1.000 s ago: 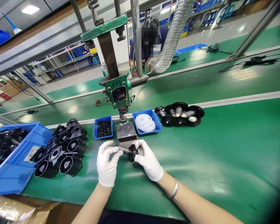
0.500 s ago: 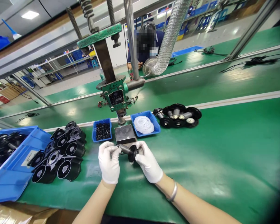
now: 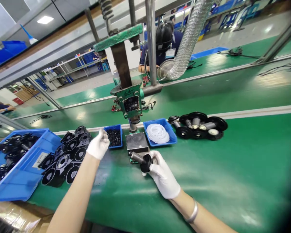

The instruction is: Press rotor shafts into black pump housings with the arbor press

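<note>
Left hand (image 3: 97, 145) is shifted from the shafted part (image 3: 140, 159) to the left of the metal block (image 3: 137, 141), near the parts tray (image 3: 121, 133); whether anything is gripped by its curled fingers (image 3: 103, 137) cannot be told. In front of the block, the shafted part is grasped at its disc (image 3: 146, 163) by the right hand (image 3: 163, 176).

The tabletop (image 3: 232, 181) leaves room rightward; the press (image 3: 130, 102) blocks ahead.

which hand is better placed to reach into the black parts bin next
Likely the left hand: its fingers are beside the bin, though whether they hold anything is unclear. The right hand is farther off, holding the shaft.
</note>
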Motion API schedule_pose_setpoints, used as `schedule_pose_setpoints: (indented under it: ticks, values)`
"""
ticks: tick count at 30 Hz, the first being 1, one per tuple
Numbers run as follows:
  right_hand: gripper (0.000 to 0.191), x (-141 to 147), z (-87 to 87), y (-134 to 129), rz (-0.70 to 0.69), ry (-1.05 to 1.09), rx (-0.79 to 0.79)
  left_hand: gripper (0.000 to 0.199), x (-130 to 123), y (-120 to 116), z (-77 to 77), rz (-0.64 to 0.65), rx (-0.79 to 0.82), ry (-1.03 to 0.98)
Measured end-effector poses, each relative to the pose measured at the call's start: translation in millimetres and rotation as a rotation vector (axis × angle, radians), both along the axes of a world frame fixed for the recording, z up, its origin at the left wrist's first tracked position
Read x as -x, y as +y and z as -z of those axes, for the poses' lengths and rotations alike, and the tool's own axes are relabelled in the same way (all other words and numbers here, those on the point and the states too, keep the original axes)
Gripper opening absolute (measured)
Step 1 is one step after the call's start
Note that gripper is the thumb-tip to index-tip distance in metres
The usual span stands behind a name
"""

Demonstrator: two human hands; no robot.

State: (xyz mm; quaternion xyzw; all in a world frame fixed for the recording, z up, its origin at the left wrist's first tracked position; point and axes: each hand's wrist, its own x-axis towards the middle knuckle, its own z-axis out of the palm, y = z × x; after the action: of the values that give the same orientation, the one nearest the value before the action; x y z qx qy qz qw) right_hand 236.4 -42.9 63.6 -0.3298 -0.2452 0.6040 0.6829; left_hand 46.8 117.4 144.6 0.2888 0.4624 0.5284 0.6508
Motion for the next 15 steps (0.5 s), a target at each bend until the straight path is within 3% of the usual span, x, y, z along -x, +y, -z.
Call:
schedule_pose_setpoints:
  ticks: [7, 15]
  values:
    - [0.028, -3.1, -0.5, 1.2, -0.033, -0.015, 0.007, 0.019, 23.4, 123.1, -10.7, -0.173, 0.051, 0.034]
    - [0.030, -8.7, -6.0, -1.9, -0.103, -0.015, 0.087, 0.029, 34.8, 199.6, -7.9, -0.308, 0.005, 0.183]
